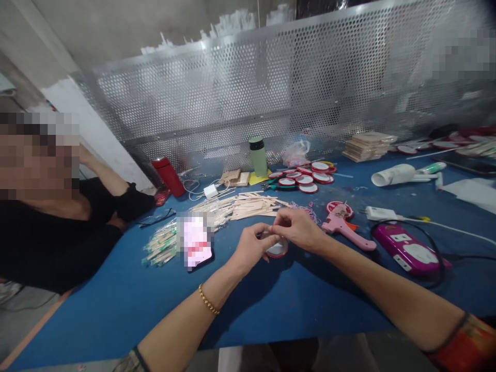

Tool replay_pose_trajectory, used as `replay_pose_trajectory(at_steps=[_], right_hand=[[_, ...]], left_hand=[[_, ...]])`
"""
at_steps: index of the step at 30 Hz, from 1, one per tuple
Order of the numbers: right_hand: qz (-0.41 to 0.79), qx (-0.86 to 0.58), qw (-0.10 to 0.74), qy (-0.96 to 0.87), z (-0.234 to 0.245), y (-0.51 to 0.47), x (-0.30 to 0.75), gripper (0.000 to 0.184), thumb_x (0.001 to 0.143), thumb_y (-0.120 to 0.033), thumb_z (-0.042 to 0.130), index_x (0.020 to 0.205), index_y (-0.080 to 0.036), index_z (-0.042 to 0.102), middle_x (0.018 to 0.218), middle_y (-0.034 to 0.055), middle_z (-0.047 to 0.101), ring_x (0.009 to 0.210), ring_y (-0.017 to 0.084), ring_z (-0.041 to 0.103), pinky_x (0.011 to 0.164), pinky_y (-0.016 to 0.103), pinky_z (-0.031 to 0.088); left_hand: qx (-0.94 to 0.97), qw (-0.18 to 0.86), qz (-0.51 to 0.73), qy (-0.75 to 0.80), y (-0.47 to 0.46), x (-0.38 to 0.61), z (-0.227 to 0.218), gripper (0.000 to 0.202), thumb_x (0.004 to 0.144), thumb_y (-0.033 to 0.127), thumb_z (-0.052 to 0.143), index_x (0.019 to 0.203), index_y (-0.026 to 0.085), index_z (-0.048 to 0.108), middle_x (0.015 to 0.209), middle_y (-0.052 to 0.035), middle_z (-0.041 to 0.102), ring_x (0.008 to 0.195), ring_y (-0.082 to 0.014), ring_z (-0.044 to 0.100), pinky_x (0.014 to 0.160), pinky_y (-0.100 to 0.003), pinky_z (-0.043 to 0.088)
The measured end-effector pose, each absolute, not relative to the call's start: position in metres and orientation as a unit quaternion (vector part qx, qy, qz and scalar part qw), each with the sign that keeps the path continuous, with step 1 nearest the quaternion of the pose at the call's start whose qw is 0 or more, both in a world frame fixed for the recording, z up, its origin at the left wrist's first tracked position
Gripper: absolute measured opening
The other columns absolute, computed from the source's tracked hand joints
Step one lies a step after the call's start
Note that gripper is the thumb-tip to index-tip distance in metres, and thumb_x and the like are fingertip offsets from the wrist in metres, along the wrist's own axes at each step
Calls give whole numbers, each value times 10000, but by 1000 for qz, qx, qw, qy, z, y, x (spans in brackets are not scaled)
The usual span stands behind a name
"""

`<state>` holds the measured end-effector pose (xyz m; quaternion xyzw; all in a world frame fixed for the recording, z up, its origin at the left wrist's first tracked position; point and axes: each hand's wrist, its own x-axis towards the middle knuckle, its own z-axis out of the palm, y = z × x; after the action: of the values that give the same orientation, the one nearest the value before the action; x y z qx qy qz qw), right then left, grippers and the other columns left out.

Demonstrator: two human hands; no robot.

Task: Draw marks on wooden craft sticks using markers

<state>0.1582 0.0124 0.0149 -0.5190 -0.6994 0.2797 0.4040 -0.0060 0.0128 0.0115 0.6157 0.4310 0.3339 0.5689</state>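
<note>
A white disc [277, 250] — likely light, stiff, best held by its rim — is gripped over the bench [271, 307] by the left hand [253, 244], phone [197, 243] at nine o'clock, the right hand [297, 230] pinching its fingers narrow at eleven.

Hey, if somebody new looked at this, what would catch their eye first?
Probably the left hand and right hand meeting over a red-rimmed white disc at the center. Next, the bright purple power strip on the right, with a pink glue gun just left of it. Then the lit phone left of the hands.
</note>
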Motion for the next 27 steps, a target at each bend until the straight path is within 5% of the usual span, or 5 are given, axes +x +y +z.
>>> replay_pose_trajectory(at_steps=[15, 21, 27], right_hand=[[467, -455, 416, -633, 16, 15, 159, 252, 682, -411, 707, 650, -193, 584, 515, -50, 538, 449, 84, 455, 439, 219, 358], [558, -387, 505, -533, 33, 4, 162, 220, 657, -350, 723, 621, -185, 583, 616, -15, 617, 458, 73, 439, 433, 219, 351], [640, -351, 355, -584, 40, -3, 168, 312, 732, -453, 707, 709, -146, 658, 568, 15, 639, 419, 73, 446, 390, 202, 321]], left_hand=[[653, 475, 397, 436, 13, -9, 9, 198, 723, 320, 657, 653, 144, 712, 575, -5, 598, 558, -116, 478, 532, -230, 342], [619, 486, 408, 462, 15, -12, 15, 141, 695, 265, 648, 664, 149, 722, 592, -9, 631, 571, -122, 504, 544, -229, 363], [668, 427, 418, 444, 11, -11, 17, 171, 752, 298, 632, 709, 167, 733, 649, -21, 655, 609, -136, 525, 579, -236, 387]])
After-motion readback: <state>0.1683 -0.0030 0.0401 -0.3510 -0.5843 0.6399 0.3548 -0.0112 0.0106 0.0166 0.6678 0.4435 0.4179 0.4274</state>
